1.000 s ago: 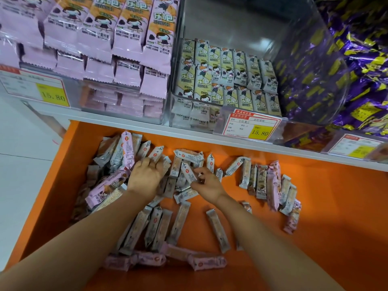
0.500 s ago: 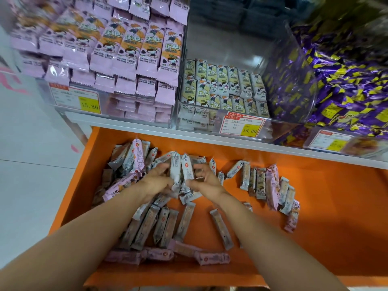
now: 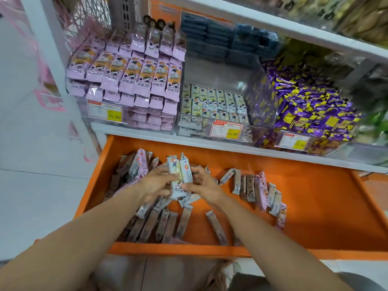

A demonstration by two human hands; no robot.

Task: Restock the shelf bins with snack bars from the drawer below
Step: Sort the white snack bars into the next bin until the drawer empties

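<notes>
An open orange drawer (image 3: pixel 315 206) holds several loose snack bars (image 3: pixel 249 185), grey-white and pink. Over its left middle, my left hand (image 3: pixel 154 184) and my right hand (image 3: pixel 204 184) together grip a small upright bundle of grey-white snack bars (image 3: pixel 179 174), fingers curled round it from either side. Above the drawer, a clear shelf bin (image 3: pixel 247 95) is partly filled with matching grey-white bars (image 3: pixel 212 101). The bin to its left is piled with pink-wrapped bars (image 3: pixel 134 76).
A bin of purple-and-yellow packets (image 3: pixel 310 110) stands at the right. Dark blue packs (image 3: pixel 220 40) lie behind the middle bin. Yellow price tags (image 3: pixel 227 130) hang on the bin fronts. The white shelf edge (image 3: pixel 210 143) runs just above the drawer. White floor lies at the left.
Both hands have gathered bars from the pile into an upright bundle and lifted it slightly. The camera has tilted up and back, showing more of the shelf.
</notes>
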